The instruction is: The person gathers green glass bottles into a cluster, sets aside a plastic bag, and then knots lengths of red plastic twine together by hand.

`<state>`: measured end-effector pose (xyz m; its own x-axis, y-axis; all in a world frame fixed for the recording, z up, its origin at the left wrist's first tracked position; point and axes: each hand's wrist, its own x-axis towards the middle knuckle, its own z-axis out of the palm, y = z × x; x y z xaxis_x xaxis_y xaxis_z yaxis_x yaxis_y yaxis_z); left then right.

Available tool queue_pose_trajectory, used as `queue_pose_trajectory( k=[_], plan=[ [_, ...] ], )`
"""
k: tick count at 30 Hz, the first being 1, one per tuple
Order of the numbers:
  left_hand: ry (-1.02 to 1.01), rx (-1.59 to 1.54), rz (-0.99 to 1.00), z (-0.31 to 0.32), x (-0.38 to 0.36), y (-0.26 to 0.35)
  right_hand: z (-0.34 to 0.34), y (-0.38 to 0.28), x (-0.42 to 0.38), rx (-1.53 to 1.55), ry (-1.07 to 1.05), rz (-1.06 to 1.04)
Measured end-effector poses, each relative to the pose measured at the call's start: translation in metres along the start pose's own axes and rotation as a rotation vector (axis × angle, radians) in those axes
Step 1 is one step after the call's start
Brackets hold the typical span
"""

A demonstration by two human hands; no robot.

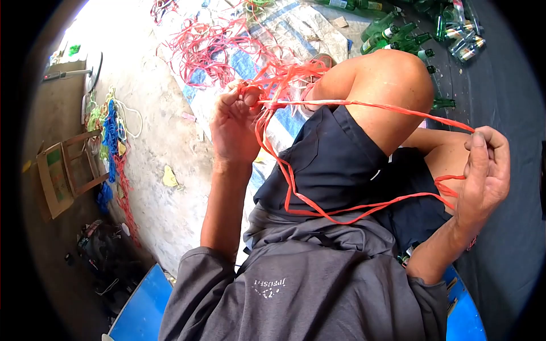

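Observation:
Red twine (398, 109) runs taut between my two hands, and a slack loop of it hangs over my dark shorts. My left hand (238, 116), at upper left, is closed with fingers pinching the twine beside a small knot. A loose bunch of the same twine spreads just right of those fingers, near my raised knee. At the right, my right hand (488, 165) is closed on the far part of the strand, with a short bend of twine showing by its palm.
A tangled pile of red and pink twine (207, 48) lies on a blue-and-white sheet (296, 25). Green bottles (406, 37) lie at the upper right. Blue, green and red cords (111, 139) hang at the left near a cardboard piece (55, 182). Blue seat parts (139, 310) show below.

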<state>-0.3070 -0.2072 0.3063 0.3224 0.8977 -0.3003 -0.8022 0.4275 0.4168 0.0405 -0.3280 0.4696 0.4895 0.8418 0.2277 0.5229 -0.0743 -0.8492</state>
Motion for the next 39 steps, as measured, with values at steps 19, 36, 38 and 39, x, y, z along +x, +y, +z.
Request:
queue_pose_trajectory(
  k=[19,36,38,39],
  plan=[
    [0.132,0.034,0.033,0.004,0.003,-0.020,-0.028,0.001,-0.007,0.066,0.094,0.031],
    [0.137,0.393,0.083,0.021,0.007,-0.039,-0.074,0.006,-0.002,0.120,0.265,0.047],
    [0.133,0.416,0.088,0.018,0.008,-0.039,-0.081,0.006,-0.001,0.122,0.268,0.043],
    [0.131,0.427,0.091,0.017,0.009,-0.039,-0.084,0.007,0.000,0.123,0.269,0.041]
  ],
)
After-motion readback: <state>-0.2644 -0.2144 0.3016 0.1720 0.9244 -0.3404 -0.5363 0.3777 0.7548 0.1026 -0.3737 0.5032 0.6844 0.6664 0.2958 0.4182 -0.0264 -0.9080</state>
